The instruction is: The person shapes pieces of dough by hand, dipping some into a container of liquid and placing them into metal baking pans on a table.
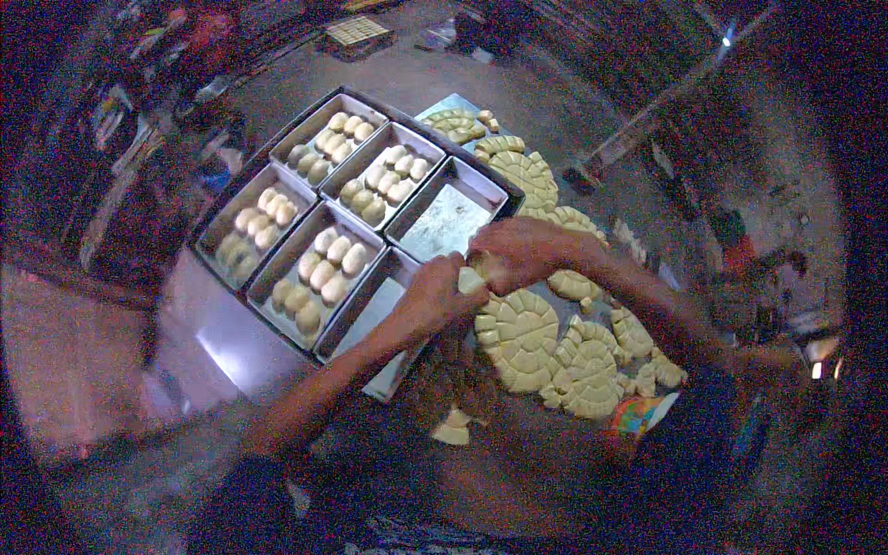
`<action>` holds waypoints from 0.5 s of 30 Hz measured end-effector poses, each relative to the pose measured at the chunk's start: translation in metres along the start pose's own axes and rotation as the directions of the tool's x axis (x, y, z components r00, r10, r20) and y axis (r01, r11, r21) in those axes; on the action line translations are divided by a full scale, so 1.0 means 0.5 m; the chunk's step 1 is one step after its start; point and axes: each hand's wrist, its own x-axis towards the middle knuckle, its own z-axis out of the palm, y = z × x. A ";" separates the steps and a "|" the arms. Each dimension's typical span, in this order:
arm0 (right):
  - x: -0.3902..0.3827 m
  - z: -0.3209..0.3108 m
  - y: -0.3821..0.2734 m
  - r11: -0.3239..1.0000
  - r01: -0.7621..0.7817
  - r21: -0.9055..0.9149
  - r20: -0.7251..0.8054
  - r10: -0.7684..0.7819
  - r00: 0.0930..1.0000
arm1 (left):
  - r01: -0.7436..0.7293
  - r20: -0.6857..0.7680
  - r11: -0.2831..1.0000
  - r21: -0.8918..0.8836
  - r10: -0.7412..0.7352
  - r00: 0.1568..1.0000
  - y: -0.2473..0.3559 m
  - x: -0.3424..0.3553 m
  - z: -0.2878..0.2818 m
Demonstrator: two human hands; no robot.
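My left hand [437,294] and my right hand [518,254] meet over the near right corner of a group of metal pans. Between them shows a pale piece of dough [472,278], and the fingers of both hands are closed on it. Just beyond the hands, one pan [449,222] has a light, floury-looking bottom and no dough pieces. Another such pan [375,313] lies partly under my left forearm. The other pans hold rows of rounded dough pieces [328,268]. To the right, flat rounds of dough [520,338] are scored or cut into wedges and segments.
More cut dough [523,174] lies on a light board [450,106] farther off. A small dough scrap [452,427] is close to my body. At the lower right sits a colourful wrapper or cloth [643,413]. A yellowish crate-like thing [357,32] stands far back.
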 end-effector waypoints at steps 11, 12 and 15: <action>0.234 0.010 0.208 0.860 0.329 -0.390 -0.139 -0.408 0.902 | 0.147 -0.307 0.800 0.582 0.049 0.950 -0.126 0.153 0.053; 0.242 0.031 0.221 0.840 0.349 -0.416 -0.162 -0.446 0.880 | 0.191 -0.298 0.726 0.661 0.020 0.954 -0.127 0.150 0.065; 0.230 0.018 0.218 0.893 0.360 -0.270 -0.163 -0.411 0.897 | 0.204 -0.259 0.638 0.743 -0.006 0.966 -0.096 0.135 0.042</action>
